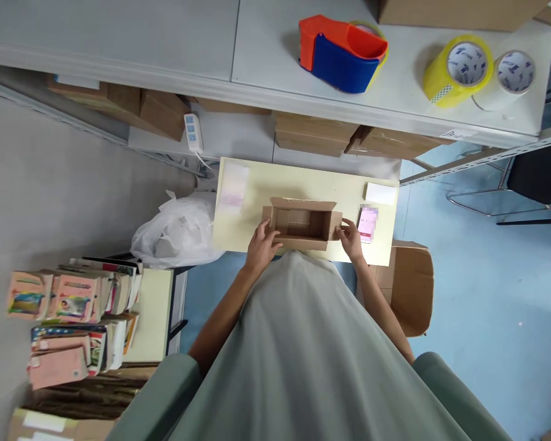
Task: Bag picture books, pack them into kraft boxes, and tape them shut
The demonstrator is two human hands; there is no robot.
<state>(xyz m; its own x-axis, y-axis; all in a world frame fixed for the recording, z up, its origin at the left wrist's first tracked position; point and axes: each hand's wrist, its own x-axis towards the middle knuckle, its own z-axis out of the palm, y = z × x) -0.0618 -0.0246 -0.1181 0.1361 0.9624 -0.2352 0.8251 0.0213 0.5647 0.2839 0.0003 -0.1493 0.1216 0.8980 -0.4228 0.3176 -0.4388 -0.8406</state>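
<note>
A small open cardboard box point(303, 224) lies on the cream tabletop point(298, 179), close to my body, its flaps folded outward and its inside bare. Around its left end curl the fingers of my left hand point(259, 250), gripping the flap and near corner. My right hand point(350, 241) pinches the flap at the right end between thumb and fingers. Just right of that hand is a phone point(368, 224) with a pink screen, partly blurred. A white card point(381, 193) sits behind the phone. At the table's left end is a pale sheet point(233, 186).
On the grey shelf point(156, 37) above are an orange-and-blue tape dispenser point(344, 55) and tape rolls point(459, 68). Cartons point(316, 131) and a power strip point(193, 133) sit beneath. A plastic bag point(179, 229) and stacked books point(78, 300) are left, an open carton point(411, 285) right.
</note>
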